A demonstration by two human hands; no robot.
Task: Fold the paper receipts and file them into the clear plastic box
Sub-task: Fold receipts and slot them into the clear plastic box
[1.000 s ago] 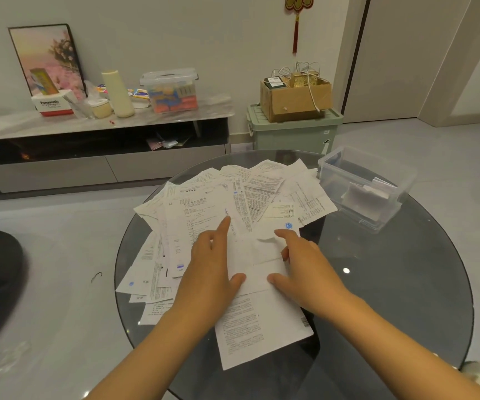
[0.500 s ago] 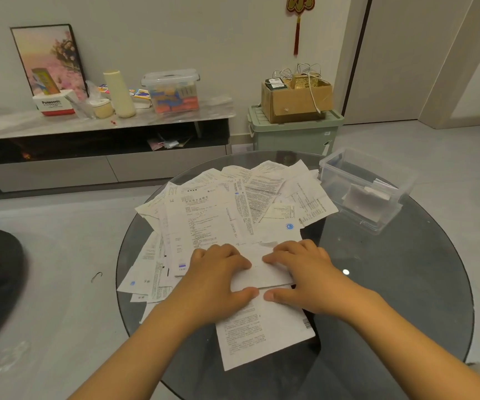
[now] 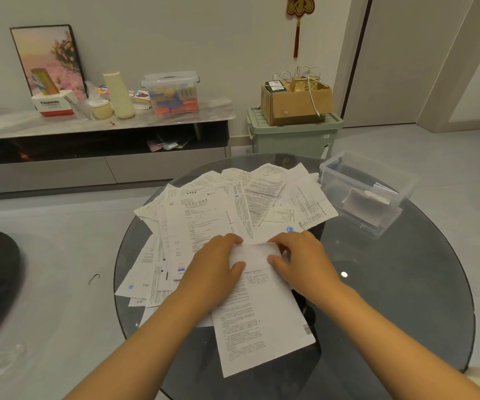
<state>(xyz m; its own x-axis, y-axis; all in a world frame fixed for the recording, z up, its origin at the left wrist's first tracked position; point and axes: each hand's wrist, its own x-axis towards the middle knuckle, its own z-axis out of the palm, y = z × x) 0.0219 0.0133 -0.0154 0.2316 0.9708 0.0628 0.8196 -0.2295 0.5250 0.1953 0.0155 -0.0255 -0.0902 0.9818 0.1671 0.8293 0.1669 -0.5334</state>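
We pinch the folded receipt (image 3: 254, 253) with left hand (image 3: 215, 265) and right hand (image 3: 299, 259), each grip clamped on it; clear plastic box (image 3: 362, 194) at two o'clock on the bench (image 3: 391, 284)

Setting: home living room. Evidence: low TV-style console (image 3: 100, 168) at 10 o'clock carrying a framed picture (image 3: 49, 57) and household clutter; red hanging ornament (image 3: 300, 13) on wall at 12 o'clock; round glass table (image 3: 391, 298); interior door (image 3: 400, 59) at 1 o'clock.

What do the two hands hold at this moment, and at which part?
Both hands grip one folded receipt on the pile: the left hand pinches its left end, the right hand its right end.
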